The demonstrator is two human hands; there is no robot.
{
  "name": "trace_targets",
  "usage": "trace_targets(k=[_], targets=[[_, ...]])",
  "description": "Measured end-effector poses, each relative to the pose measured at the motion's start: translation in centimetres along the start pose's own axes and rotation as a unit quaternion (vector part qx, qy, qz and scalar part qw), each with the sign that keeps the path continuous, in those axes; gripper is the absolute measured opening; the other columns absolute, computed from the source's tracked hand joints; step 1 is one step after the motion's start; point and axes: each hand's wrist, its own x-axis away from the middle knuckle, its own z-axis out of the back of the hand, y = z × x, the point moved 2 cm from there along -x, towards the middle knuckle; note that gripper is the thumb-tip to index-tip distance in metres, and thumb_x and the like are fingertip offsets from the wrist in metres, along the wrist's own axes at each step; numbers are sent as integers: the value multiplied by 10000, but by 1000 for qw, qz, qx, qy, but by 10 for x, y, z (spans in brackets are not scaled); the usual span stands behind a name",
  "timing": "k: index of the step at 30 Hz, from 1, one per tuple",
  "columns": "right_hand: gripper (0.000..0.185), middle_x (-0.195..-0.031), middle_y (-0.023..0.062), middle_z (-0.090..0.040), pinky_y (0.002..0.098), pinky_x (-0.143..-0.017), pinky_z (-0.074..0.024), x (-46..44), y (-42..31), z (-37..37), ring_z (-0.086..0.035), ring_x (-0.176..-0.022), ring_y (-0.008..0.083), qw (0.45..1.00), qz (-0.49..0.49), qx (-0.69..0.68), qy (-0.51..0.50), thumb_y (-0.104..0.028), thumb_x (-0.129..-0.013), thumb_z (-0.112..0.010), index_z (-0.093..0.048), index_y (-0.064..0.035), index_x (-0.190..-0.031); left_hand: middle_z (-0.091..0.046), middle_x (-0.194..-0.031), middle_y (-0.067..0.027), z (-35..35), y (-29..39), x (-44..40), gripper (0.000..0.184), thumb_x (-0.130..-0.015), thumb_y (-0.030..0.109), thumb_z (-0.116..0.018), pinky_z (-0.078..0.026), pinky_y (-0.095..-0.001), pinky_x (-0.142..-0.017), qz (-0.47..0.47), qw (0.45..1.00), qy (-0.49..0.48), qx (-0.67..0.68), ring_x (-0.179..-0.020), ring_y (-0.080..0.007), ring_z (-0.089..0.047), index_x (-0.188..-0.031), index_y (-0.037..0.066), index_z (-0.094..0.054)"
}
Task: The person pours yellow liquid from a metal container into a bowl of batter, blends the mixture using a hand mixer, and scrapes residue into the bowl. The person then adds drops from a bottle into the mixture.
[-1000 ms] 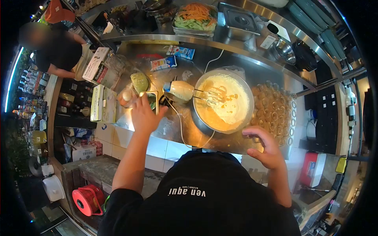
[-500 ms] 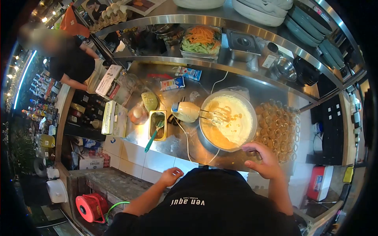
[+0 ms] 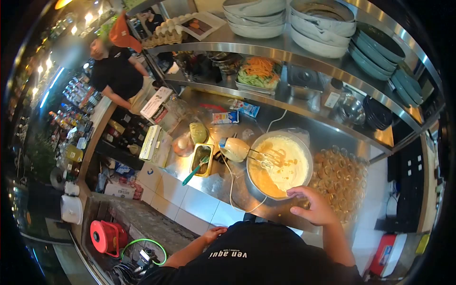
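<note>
A large metal bowl [image 3: 308,175] holds a pale cream mixture [image 3: 295,167] with orange-brown streaks. My right hand [image 3: 313,206] is at its near right rim, thumb and fingers apart; whether the fingertips touch the rim I cannot tell. A hand mixer [image 3: 234,149] lies left of the bowl, its beaters [image 3: 266,160] reaching over the mixture, coated with it. Beside my dark shirt [image 3: 256,242], my left hand [image 3: 216,233] is low with fingers curled together, partly hidden, and no object shows in it. A green-handled spatula [image 3: 194,173] leans in a rectangular metal pan [image 3: 207,165].
Many small glasses [image 3: 339,183] stand right of the bowl. The mixer's white cord [image 3: 232,187] loops along the counter's front. Packets [image 3: 225,118], a bag [image 3: 182,144] and boxes [image 3: 151,143] sit left. Shelves with stacked bowls [image 3: 319,40] run behind; another person [image 3: 118,76] stands far left.
The view has shifted, so the counter appears lower and further right. My left hand has drawn closer to my body. My right hand stays by the bowl's rim.
</note>
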Motion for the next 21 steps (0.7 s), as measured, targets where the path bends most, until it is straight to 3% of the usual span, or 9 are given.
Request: trace_targets(k=[4,9,11,14,16,18,20,21], targets=[[542,-1321,149,-720,415,-1065,-529,6,19,6,-687,-1206,282,999,22,-2,-26,-282,-936,-836,-657,-24,-1378,-726,-1344,-30,-16,-32,20,576,-1006,585,-688,-532,-377,-980,42,997,53,-40,-1134,-186,-676,-1422,187,-711],[531,-1262,129,-735,403,-1043,-529,9,44,4,-685,-1154,261,996,22,-46,-68,-263,-923,-849,-668,-21,-1360,-739,-1349,-53,-59,-65,47,582,-1015,595,-662,-525,-376,-1043,21,995,97,31,-1197,-209,-686,-1423,183,-709],[525,-1259,123,-736,398,-1044,-527,5,54,0,-683,-1153,251,993,29,-52,-104,-246,-918,-850,-670,-22,-1358,-762,-1291,-76,-73,-60,65,609,-1015,616,-655,-532,-372,-1038,25,978,156,-133,-1175,-206,-696,-1400,149,-717],[518,-1254,114,-737,390,-1046,-523,-1,61,-11,-680,-1151,233,985,36,-65,-156,-214,-908,-849,-673,-21,-1356,-765,-1288,-115,-107,-59,90,715,-998,685,-634,-541,-389,-1045,58,978,182,-80,-1182,-224,-704,-1419,112,-701],[531,-1254,108,-738,381,-1057,-520,-4,58,-18,-679,-1155,216,982,27,-62,-177,-164,-889,-850,-669,-22,-1367,-751,-1311,-145,-108,-100,71,783,-981,737,-604,-534,-403,-1063,5,976,199,-83,-1193,-261,-702,-1433,104,-689],[533,-1253,105,-737,377,-1061,-520,-6,53,-25,-680,-1159,212,976,34,-64,-207,-148,-886,-849,-667,-21,-1370,-721,-1368,-178,-119,-101,78,881,-957,831,-510,-522,-418,-1099,31,969,202,-136,-1232,-324,-693,-1455,123,-672],[525,-1250,97,-731,370,-1071,-521,-9,56,-33,-683,-1163,205,971,43,-71,-223,-103,-885,-832,-659,-20,-1374,-700,-1400,-203,-127,-124,63,951,-921,872,-520,-497,-427,-1129,34,960,244,-131,-1258,-357,-678,-1461,102,-663],[525,-1250,97,-731,370,-1071,-521,-9,57,-36,-683,-1163,205,965,45,-65,-249,-103,-885,-832,-659,-20,-1374,-676,-1435,-233,-143,-93,88,1030,-889,895,-542,-472,-427,-1158,83,970,221,-58,-1335,-373,-636,-1470,51,-648]])
